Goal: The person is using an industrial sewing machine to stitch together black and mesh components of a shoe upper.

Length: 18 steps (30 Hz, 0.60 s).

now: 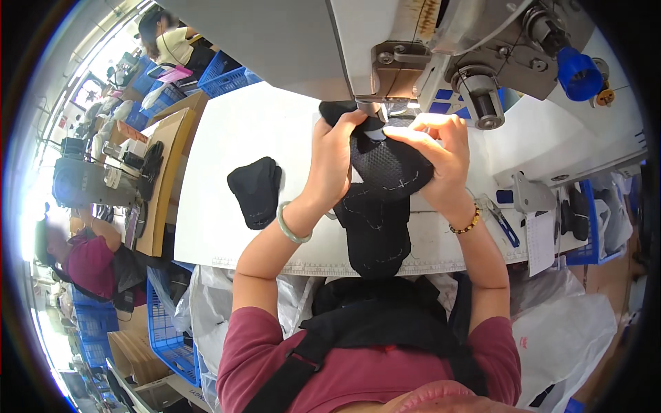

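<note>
Beneath the sewing machine's needle area [375,110] lies a black mesh fabric piece [392,165] with white chalk marks. My left hand [332,157] grips its left side, the thumb and fingers closed near the presser foot. On the right, my right hand [444,155] pinches the piece's edge, its index finger stretched toward the needle. Another black fabric piece [377,237], also chalk-marked, hangs below the mesh toward the table's front edge; whether the two are joined I cannot tell. The needle tip is hidden by fingers and cloth.
A stack of black cut pieces [255,193] sits left on the white table [213,151]. Blue-handled snips [504,224] lie right, near a paper slip [541,241]. Blue baskets [172,337] and plastic bags stand around the table. Two people work at the left.
</note>
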Each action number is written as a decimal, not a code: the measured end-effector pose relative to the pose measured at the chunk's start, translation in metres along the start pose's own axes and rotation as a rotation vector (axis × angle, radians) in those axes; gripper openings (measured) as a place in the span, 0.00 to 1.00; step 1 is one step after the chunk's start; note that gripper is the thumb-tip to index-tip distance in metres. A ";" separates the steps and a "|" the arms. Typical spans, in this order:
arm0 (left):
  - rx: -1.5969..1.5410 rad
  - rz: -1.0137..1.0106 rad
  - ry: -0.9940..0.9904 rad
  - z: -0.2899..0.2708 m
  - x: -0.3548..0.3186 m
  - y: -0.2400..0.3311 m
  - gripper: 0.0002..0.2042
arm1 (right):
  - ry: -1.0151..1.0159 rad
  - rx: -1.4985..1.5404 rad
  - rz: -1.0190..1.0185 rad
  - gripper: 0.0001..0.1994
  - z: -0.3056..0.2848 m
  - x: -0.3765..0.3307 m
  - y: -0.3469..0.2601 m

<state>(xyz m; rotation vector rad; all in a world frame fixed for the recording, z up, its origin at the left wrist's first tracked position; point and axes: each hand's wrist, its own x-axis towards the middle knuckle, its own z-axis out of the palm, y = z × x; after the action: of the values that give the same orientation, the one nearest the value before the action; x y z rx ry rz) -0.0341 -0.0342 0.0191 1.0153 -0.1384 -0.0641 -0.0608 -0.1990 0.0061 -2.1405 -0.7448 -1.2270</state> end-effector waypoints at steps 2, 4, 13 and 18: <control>0.054 0.015 -0.034 0.000 0.002 -0.001 0.04 | 0.006 0.009 0.014 0.18 -0.003 -0.001 0.003; 0.122 0.006 -0.034 0.002 0.001 0.000 0.08 | 0.001 0.012 -0.038 0.19 -0.002 -0.004 0.008; -0.025 -0.033 -0.060 -0.008 0.005 -0.009 0.07 | -0.027 0.125 0.114 0.19 0.001 -0.008 0.005; -0.023 -0.050 -0.074 -0.007 0.005 -0.008 0.08 | -0.082 0.051 0.077 0.20 -0.004 -0.006 0.005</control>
<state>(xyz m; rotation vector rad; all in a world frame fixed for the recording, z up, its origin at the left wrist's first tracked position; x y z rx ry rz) -0.0282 -0.0333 0.0091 0.9940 -0.1794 -0.1485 -0.0628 -0.2063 0.0016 -2.1677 -0.7139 -1.0747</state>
